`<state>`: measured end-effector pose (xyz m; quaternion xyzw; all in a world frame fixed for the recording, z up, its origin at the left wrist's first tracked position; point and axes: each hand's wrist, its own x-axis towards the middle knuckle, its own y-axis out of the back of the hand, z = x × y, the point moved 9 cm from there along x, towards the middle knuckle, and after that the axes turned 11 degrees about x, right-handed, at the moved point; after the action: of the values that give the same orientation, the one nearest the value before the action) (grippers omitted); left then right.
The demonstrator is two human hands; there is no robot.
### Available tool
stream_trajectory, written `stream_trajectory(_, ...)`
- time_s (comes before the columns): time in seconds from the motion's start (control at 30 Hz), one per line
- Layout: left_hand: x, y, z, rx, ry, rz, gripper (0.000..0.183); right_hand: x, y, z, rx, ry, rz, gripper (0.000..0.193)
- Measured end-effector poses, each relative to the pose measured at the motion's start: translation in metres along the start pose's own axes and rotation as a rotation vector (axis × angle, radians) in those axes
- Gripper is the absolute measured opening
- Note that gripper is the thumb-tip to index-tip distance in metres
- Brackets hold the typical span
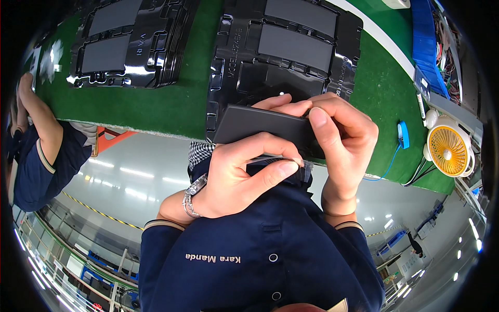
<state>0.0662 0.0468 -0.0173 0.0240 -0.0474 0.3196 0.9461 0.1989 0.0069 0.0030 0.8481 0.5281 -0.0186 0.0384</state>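
Note:
A flat, dark rectangular panel (260,125) is held tilted in front of my body, over the near edge of the green table. My right hand (344,130) grips its right end, with the thumb on the near face and the fingers behind. My left hand (236,174), with a metal watch at the wrist, lies along the panel's near side. Its thumb and forefinger are pinched together around something thin that I cannot make out. Just beyond the hands lies a glossy black moulded tray (222,73). Similar dark panels (296,47) lie in its far pockets.
A stack of black trays (150,60) with panels stands at the left of the green table (140,106). At right are a yellow-and-white fan (448,151), a blue corded device (403,135), a white marker (421,108) and a blue bin (429,49). Another person (47,151) works at far left.

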Motion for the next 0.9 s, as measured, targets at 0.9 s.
stream_trajectory(0.9,-0.005,0.017,-0.022,-0.175,0.235,0.139,0.009,-0.003,0.014,0.024,-0.087,-0.191,-0.025,0.017)
